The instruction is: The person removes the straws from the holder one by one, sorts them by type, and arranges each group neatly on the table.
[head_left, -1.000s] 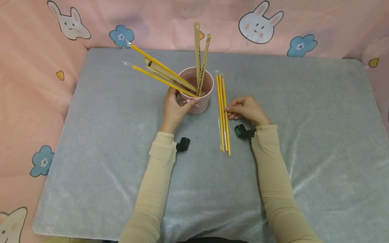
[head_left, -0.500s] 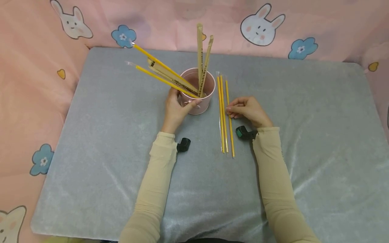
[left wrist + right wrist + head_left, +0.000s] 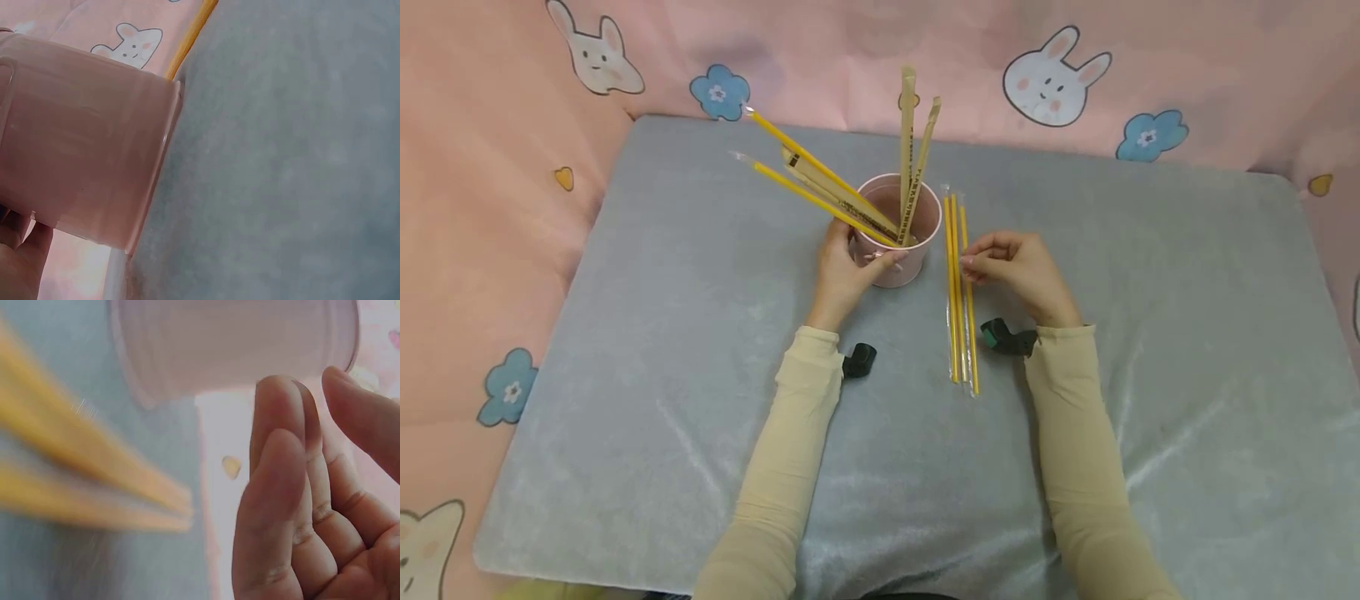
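Observation:
My left hand [image 3: 838,271] grips a small pink bucket [image 3: 916,260], thumb across its near side and fingers round its left. In the left wrist view the bucket [image 3: 87,137] shows sideways above the fingertips. Yellow straws [image 3: 805,193] in clear sleeves lean left out of it, along with paper-wrapped straws; two more paper-wrapped straws [image 3: 907,125] stand nearly upright. Right of the bucket lie three sleeved yellow straws [image 3: 951,300] side by side. Beside them hovers my right hand [image 3: 1022,271]; the right wrist view shows its fingers [image 3: 275,481] loosely bent, thumb apart, nothing between them.
A grey velvety cloth covers the table [image 3: 685,333]. Pink fabric [image 3: 820,50] printed with rabbits and flowers hangs behind and along the left. Black wrist cameras [image 3: 860,360] stick out from both cuffs.
The rightmost loose straw was slid slightly away from the other two. My right hand has since come off it and lifted a little. The left hand still holds the bucket; the head view has shifted.

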A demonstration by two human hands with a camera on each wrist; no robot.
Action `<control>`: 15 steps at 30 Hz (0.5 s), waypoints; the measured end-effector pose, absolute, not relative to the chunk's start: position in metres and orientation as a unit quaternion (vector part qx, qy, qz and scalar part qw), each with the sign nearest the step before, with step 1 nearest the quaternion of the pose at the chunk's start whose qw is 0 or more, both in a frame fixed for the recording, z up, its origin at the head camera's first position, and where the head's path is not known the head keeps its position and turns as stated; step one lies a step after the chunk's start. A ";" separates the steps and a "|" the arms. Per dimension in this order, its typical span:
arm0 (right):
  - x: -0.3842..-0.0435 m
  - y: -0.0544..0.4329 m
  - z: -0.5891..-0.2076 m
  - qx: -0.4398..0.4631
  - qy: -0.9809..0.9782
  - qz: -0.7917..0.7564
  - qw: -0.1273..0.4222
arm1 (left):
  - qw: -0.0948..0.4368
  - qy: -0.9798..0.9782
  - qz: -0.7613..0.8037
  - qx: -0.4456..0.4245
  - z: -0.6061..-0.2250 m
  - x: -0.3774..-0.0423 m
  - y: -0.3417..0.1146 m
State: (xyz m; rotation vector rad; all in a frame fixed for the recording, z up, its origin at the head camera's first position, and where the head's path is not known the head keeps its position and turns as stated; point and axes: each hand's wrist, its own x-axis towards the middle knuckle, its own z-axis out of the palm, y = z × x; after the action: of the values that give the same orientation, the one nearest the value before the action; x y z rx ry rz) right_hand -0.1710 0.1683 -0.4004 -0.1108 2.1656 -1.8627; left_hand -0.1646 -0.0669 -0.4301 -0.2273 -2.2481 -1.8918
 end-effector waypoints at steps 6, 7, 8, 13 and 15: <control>-0.168 0.145 -0.378 -0.077 0.741 -0.657 0.117 | 0.099 -0.761 -0.636 -0.078 -0.429 -0.164 -0.067; -0.169 0.141 -0.374 -0.085 0.736 -0.662 0.111 | 0.101 -0.762 -0.635 -0.078 -0.429 -0.164 -0.067; -0.170 0.137 -0.370 -0.093 0.734 -0.665 0.102 | 0.103 -0.763 -0.633 -0.078 -0.429 -0.164 -0.067; -0.180 0.116 -0.349 -0.139 0.720 -0.676 0.074 | 0.106 -0.766 -0.628 -0.081 -0.428 -0.164 -0.067; -0.184 0.107 -0.343 -0.147 0.725 -0.669 0.073 | 0.104 -0.768 -0.627 -0.083 -0.428 -0.164 -0.067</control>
State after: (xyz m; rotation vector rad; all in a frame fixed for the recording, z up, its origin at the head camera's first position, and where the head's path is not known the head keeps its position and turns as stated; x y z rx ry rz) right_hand -0.1840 0.1073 -0.3427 -0.4400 2.1770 -2.0095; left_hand -0.1644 -0.0673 -0.4281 -0.2461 -2.2634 -1.8483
